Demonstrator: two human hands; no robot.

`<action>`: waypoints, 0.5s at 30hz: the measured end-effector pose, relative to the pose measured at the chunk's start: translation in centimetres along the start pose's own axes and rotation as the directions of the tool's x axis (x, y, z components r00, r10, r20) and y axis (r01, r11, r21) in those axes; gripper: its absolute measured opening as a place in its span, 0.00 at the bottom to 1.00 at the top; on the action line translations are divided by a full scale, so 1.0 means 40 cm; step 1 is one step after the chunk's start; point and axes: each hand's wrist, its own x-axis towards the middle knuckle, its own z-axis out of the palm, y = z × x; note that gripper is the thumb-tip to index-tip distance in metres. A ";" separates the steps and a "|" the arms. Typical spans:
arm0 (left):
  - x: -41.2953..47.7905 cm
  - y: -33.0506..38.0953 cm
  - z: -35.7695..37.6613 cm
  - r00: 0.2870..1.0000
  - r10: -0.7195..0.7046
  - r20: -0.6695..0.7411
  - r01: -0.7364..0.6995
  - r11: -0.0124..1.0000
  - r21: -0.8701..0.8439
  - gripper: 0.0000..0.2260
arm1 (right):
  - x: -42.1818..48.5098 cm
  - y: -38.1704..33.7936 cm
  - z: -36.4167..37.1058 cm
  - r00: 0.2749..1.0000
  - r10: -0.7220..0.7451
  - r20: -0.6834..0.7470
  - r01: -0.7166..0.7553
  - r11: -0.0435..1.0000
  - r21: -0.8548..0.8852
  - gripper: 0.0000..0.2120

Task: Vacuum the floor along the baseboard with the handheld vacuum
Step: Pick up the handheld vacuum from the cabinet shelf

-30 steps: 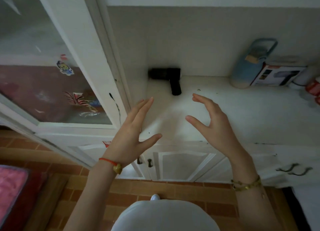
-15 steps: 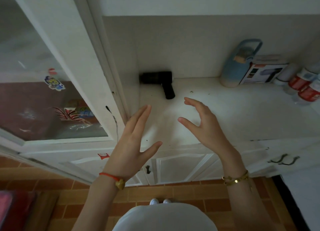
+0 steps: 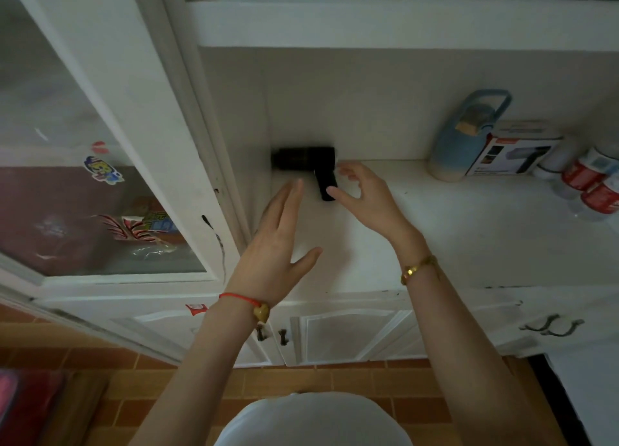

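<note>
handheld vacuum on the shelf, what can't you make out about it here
Head view:
handheld vacuum: dark and in shadow, so nozzle and switch are unreadable.
Its grip: the thumb of the right hand crosses it; contact cannot be told.
box: print too small.
bottles: cut off by the right edge.

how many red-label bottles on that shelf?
2, both at the right end of the shelf: one red-label bottle near the box, the second bottle just in front. More may be off-frame.
</note>
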 end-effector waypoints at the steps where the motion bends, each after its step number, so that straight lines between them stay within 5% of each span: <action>1: 0.011 -0.006 0.009 1.000 -0.013 -0.002 0.013 1.000 0.001 0.40 | 0.024 0.006 0.004 1.000 0.012 -0.002 -0.012 1.000 0.002 0.27; 15: 0.082 -0.057 0.097 0.984 -0.147 0.100 0.146 0.989 0.017 0.40 | 0.251 0.087 0.146 0.954 0.299 0.010 -0.288 0.925 -0.249 0.29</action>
